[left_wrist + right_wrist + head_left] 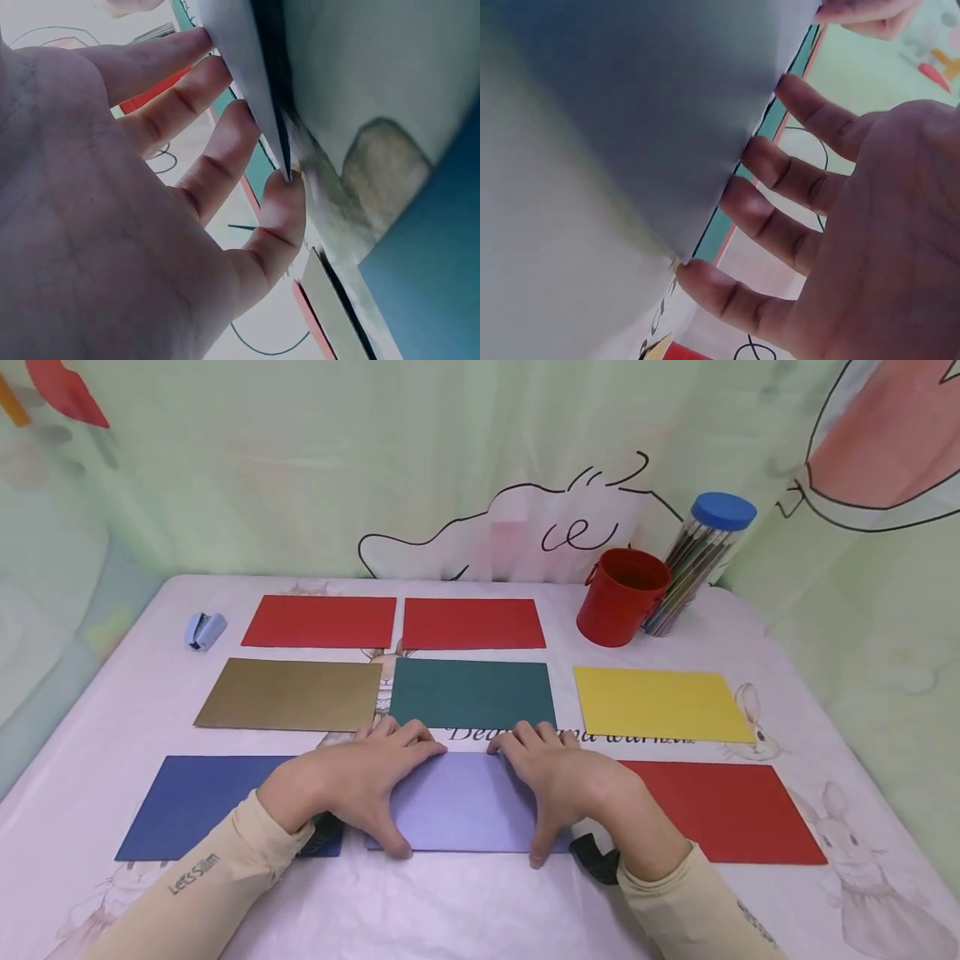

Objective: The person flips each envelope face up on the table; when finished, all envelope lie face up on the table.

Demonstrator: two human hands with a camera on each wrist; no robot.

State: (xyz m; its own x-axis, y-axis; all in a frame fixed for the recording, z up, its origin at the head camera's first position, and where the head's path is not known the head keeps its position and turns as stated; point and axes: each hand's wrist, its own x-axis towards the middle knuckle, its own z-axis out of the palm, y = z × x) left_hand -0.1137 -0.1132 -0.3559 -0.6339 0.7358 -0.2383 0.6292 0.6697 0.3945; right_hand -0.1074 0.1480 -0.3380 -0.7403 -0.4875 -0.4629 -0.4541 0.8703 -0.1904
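A light purple rectangular paper lies at the front middle of the table, between both hands. My left hand holds its left part, thumb at the near edge and fingertips at the far edge. In the same way my right hand holds the right part. Fingertips touch the paper's edge in the left wrist view, where a dark gap shows beneath it. The right wrist view shows spread fingertips along the same edge. A darker purple strip peeks out at the near corners; whether it is a second layer, I cannot tell.
Around it lie blue, brown, green, yellow and several red papers. A small stapler is at back left. At back right stand a red bucket and a blue-lidded pencil jar.
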